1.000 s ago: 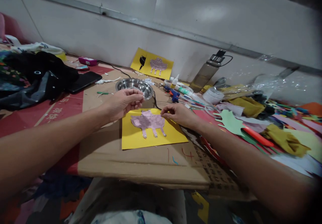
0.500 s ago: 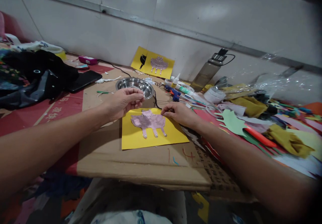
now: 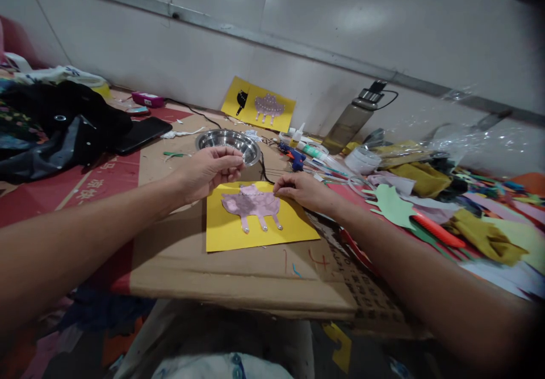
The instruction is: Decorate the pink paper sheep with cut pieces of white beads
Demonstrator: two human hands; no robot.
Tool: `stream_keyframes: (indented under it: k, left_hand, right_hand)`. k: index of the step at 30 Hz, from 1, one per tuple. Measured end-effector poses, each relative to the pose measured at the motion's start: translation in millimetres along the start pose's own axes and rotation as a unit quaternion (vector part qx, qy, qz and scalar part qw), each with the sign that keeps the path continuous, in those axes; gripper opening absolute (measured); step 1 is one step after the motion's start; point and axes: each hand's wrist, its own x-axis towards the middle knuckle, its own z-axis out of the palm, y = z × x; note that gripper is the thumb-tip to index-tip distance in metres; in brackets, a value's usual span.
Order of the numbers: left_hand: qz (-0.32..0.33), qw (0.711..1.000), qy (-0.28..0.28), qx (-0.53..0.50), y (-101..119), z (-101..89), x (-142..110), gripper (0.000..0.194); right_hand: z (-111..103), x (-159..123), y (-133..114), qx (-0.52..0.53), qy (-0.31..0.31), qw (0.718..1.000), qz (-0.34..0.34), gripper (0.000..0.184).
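Note:
A yellow card (image 3: 230, 237) lies on the cardboard-covered table, with a pink animal-shaped cutout (image 3: 251, 204) on it. Shiny beads dot the cutout's leg ends and upper edge. My left hand (image 3: 217, 171) is raised above the card's left top corner, thumb and fingers pinched; what it may hold is too small to name. Just behind it stands a steel bowl (image 3: 208, 139). At the cutout's right end, my right hand (image 3: 300, 190) rests on the card's edge with its fingertips pressed together. Whether anything sits between those fingertips cannot be made out.
A second decorated yellow card (image 3: 287, 120) leans against the wall. Behind my right hand lie a blue glue gun (image 3: 292, 156), small glue bottles and a grey water bottle (image 3: 351, 120). Coloured scraps and a green cutout (image 3: 394, 205) crowd the right; a black phone (image 3: 142, 136) lies left.
Both hands stay almost where they were, over the same card. The view has shifted very slightly.

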Motion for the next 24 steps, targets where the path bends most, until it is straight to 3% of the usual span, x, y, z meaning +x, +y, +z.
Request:
stream_keyframes:
  k: [10, 19, 24]
  left_hand:
    - [-0.006, 1.0, -0.002, -0.007, 1, 0.3, -1, 0.006]
    - [-0.004, 1.0, -0.001, -0.001, 1, 1.1, -2, 0.007]
    - [0.003, 1.0, -0.004, -0.003, 1, 0.6, -1, 0.007]
  right_hand:
    - [-3, 4, -8, -0.013, -0.024, 0.998, 0.05, 0.011]
    - [-3, 8, -8, -0.027, -0.006, 0.999, 0.043, 0.004]
    - [-7, 4, 2, -0.024, 0.007, 0.999, 0.031, 0.012]
